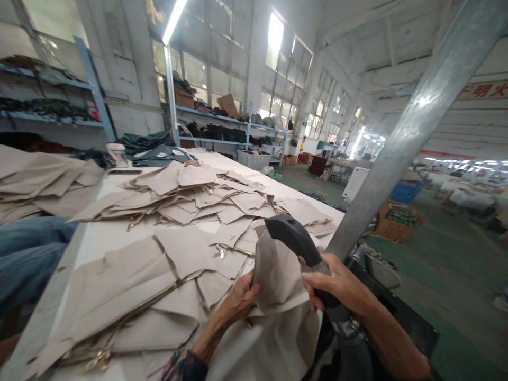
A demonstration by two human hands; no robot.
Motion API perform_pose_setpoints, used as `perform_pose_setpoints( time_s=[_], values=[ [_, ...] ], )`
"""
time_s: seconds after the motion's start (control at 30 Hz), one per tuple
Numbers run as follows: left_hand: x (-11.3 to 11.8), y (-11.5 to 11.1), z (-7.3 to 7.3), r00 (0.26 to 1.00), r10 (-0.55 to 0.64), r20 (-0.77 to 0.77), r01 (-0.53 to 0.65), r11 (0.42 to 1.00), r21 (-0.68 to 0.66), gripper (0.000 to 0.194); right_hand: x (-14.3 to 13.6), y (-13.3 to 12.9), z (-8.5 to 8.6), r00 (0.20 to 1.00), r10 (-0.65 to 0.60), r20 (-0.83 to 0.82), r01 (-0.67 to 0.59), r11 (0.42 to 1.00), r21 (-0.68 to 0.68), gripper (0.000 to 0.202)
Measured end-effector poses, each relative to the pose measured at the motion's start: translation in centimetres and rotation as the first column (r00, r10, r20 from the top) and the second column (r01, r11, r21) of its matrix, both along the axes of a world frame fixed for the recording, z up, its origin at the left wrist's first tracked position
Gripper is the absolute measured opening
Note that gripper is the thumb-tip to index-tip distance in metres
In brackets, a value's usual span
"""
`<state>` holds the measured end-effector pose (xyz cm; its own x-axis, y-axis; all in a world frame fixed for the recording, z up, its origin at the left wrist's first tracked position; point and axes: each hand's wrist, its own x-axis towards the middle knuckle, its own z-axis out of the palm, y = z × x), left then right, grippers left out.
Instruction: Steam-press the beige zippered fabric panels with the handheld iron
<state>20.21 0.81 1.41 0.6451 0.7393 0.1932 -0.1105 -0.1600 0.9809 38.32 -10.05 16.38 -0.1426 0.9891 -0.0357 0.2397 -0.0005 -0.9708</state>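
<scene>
My right hand (337,280) is wrapped round the dark, curved handle of a vacuum hose (291,233). Its bent end reaches over a beige fabric piece (278,270). The edge of that piece is pinched between the thumb and fingers of my left hand (243,293), and the cloth hangs down towards my lap. Whether the hose end touches the cloth, I cannot tell. Left of my hands lie beige cut pieces (119,275) with a zipper (159,296) along one edge. Brass-coloured zipper pulls (101,360) show at the near side.
A heap of beige pieces (190,196) covers the table's middle. A slanted metal post (397,143) rises close to my right. Someone's denim-clad leg (32,254) is at the left edge. A phone (125,171) and a white tub (117,154) sit further back.
</scene>
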Motion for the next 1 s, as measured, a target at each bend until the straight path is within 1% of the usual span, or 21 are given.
perform_pose_setpoints(
  time_s=[0.1, 0.17, 0.27, 0.37, 0.47, 0.57, 0.63, 0.67, 0.7, 0.77, 0.83, 0.87, 0.9, 0.93, 0.97, 1.0],
  values=[
    [0.0, -0.1, 0.3, 1.0, 0.008, -0.028, -0.007, 1.0, 0.024, 0.032, -0.5, -1.3, -0.4, 1.0, 0.01, 0.027, -0.009, 0.999, -0.039, 0.019],
    [-0.1, -0.3, 0.7, 0.999, 0.01, -0.045, -0.008, 0.999, 0.045, 0.034, -0.9, -1.5, -0.8, 0.999, 0.033, 0.041, -0.03, 0.997, -0.066, 0.017],
    [-0.1, -0.6, 1.3, 0.997, -0.01, -0.073, 0.017, 0.996, 0.091, 0.037, -1.3, -0.9, -1.2, 0.997, 0.059, 0.039, -0.056, 0.996, -0.074, 0.018],
    [-0.1, -0.8, 1.5, 0.993, -0.021, -0.113, 0.037, 0.99, 0.139, 0.038, -1.5, 0.1, -1.3, 0.998, 0.048, 0.032, -0.046, 0.997, -0.057, 0.021],
    [-0.3, -0.3, 1.3, 0.99, 0.064, -0.122, -0.035, 0.972, 0.23, 0.04, -1.4, 0.5, -0.8, 1.0, 0.023, 0.001, -0.023, 1.0, -0.018, 0.023],
    [-0.8, 0.7, 1.3, 0.969, 0.202, -0.146, -0.138, 0.923, 0.36, 0.046, -1.1, -0.2, 0.0, 0.999, -0.016, 0.047, 0.014, 0.999, 0.045, 0.025],
    [-1.4, 1.3, 1.4, 0.927, 0.328, -0.184, -0.205, 0.851, 0.484, 0.048, -0.6, -1.2, 0.6, 0.995, -0.05, 0.091, 0.044, 0.997, 0.07, 0.029],
    [-1.7, 1.5, 1.5, 0.896, 0.398, -0.198, -0.229, 0.794, 0.563, 0.048, -0.2, -1.8, 0.8, 0.992, -0.066, 0.104, 0.059, 0.996, 0.072, 0.03],
    [-2.0, 1.7, 1.7, 0.862, 0.466, -0.201, -0.24, 0.723, 0.648, 0.048, 0.2, -2.4, 1.0, 0.99, -0.084, 0.109, 0.077, 0.995, 0.068, 0.03],
    [-2.7, 1.8, 2.0, 0.793, 0.582, -0.18, -0.224, 0.553, 0.803, 0.05, 1.1, -3.9, 1.0, 0.987, -0.13, 0.095, 0.126, 0.991, 0.048, 0.028],
    [-3.0, 1.6, 2.2, 0.729, 0.669, -0.146, -0.175, 0.388, 0.905, 0.052, 2.0, -5.4, 0.5, 0.982, -0.178, 0.068, 0.177, 0.984, 0.022, 0.025],
    [-3.0, 1.4, 2.2, 0.701, 0.699, -0.142, -0.139, 0.329, 0.934, 0.052, 2.4, -6.2, 0.2, 0.979, -0.195, 0.06, 0.195, 0.981, 0.008, 0.025],
    [-2.8, 1.1, 2.1, 0.674, 0.722, -0.156, -0.095, 0.294, 0.951, 0.052, 2.7, -6.9, -0.2, 0.976, -0.211, 0.055, 0.212, 0.977, -0.006, 0.024],
    [-2.6, 0.8, 2.0, 0.646, 0.74, -0.186, -0.045, 0.28, 0.959, 0.051, 3.0, -7.7, -0.7, 0.974, -0.223, 0.051, 0.224, 0.974, -0.025, 0.024],
    [-2.2, 0.5, 1.7, 0.62, 0.751, -0.229, 0.012, 0.283, 0.959, 0.051, 3.2, -8.4, -1.1, 0.971, -0.236, 0.045, 0.238, 0.97, -0.046, 0.024],
    [-1.7, 0.1, 1.4, 0.594, 0.754, -0.283, 0.075, 0.298, 0.952, 0.051, 3.4, -9.1, -1.6, 0.967, -0.251, 0.037, 0.254, 0.965, -0.071, 0.023]
  ],
)
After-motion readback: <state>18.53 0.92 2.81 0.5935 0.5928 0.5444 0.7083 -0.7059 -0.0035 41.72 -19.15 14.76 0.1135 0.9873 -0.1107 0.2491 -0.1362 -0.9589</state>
